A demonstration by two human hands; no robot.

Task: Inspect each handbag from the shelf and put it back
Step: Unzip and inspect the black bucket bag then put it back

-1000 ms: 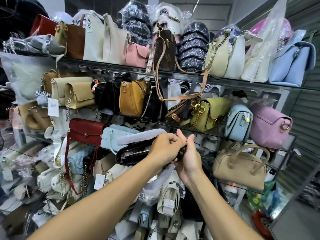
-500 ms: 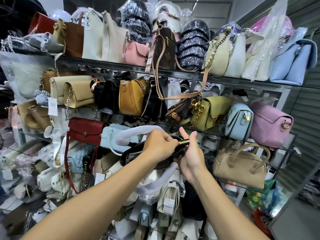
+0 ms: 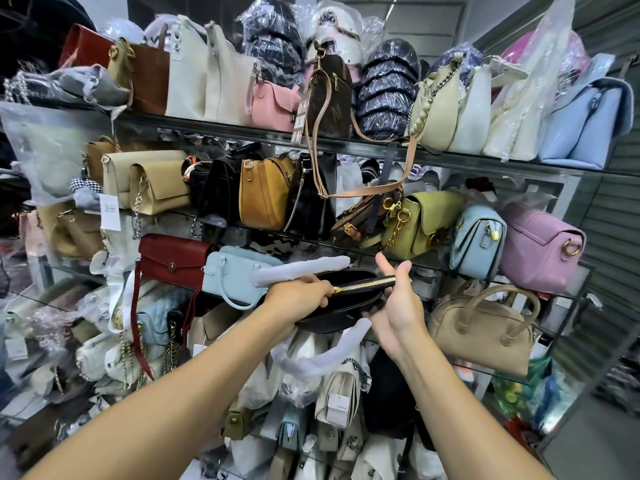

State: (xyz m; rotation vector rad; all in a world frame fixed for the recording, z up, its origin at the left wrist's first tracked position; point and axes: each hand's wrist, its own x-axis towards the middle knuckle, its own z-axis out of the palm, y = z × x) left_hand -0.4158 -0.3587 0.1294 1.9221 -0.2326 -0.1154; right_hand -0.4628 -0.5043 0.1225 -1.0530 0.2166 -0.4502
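Logged left to right.

Left hand [image 3: 298, 296]: knuckles up, fingers [image 3: 320, 292] curled and clamped on the left end of a small black leather handbag [image 3: 346, 306], right at the start of its gold metal zip [image 3: 363, 285].

Handbag held in the air in front of the third shelf down, clear of the stock. Long axis left to right, close to level, right end slightly higher. Zip side turned up toward the camera, base facing down. One handle wrapped in white foam [image 3: 301, 268] lying along the far upper edge; a second white-wrapped handle [image 3: 322, 356] hanging in a loop below the base.

Right hand [image 3: 398, 306]: palm toward the camera, cupping the right end of the bag. Thumb and one finger raised straight, the rest curled under the base.

Glass shelves [image 3: 225, 131] behind, packed with bags:
- Top: brown monogram bag [image 3: 329, 95], tan strap drooping over the edge; pale blue bag [image 3: 581, 126] far right.
- Second: mustard leather bag [image 3: 263, 195], yellow-green flap bag with gold chain [image 3: 426, 220], lilac flap bag [image 3: 540, 247].
- Third: dark red envelope bag [image 3: 173, 261], pale blue barrel bag [image 3: 235, 275] just left of the held bag, tan bowling bag [image 3: 481, 330] to its right.

Many lower bags wrapped in clear plastic. Grey ribbed shutter [image 3: 616, 209] at the right edge of the room.
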